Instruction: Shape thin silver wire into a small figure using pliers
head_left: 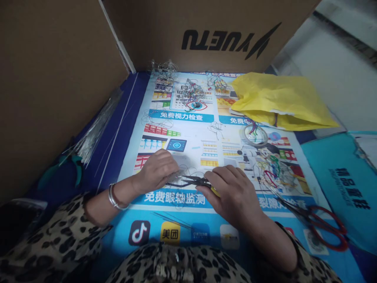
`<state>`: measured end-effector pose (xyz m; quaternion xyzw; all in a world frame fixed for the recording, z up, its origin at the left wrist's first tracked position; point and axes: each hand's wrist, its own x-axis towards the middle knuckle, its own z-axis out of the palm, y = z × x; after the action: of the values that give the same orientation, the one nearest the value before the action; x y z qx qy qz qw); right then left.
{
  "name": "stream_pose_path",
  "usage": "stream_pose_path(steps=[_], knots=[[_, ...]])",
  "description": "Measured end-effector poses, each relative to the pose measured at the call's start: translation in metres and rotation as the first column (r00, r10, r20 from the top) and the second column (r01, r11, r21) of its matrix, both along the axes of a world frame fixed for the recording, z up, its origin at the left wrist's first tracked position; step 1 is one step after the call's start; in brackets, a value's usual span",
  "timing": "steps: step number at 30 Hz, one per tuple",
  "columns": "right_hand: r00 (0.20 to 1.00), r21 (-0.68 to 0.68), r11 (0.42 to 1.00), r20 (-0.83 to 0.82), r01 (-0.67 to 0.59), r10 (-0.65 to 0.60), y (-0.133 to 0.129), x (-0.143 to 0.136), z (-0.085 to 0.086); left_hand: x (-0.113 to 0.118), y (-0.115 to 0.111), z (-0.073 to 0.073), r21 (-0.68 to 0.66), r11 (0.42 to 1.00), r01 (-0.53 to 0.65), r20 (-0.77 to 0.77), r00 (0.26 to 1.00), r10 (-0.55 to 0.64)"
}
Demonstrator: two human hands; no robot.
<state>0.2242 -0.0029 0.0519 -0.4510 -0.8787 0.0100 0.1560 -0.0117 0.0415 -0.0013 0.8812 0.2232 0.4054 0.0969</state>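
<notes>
Left hand (157,171): fingers closed, pinching wire piece (176,178). Right hand (232,192): wrapped around pliers (200,181), tips directed left. Wire piece between hands, at plier tips; exact contact unclear. Step in hand, judged: shaping or gripping wire with pliers. Next move likely calls for steady left pinch, tips aligned on wire. Scissors (308,214) right of right hand; wire tangle (193,91) beyond both hands.

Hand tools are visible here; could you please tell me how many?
3: needle-nose pliers in the right hand, red-handled scissors on the right, and a teal-handled tool on the left; others may be hidden.
</notes>
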Motion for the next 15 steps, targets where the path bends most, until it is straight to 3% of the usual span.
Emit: stream_pose_path(steps=[15], knots=[[0.997,-0.104,0.993,0.051,-0.047,0.053,0.006,-0.005,-0.01,0.004,-0.001,0.0,0.046,0.998,0.035,-0.01,0.999,-0.034]])
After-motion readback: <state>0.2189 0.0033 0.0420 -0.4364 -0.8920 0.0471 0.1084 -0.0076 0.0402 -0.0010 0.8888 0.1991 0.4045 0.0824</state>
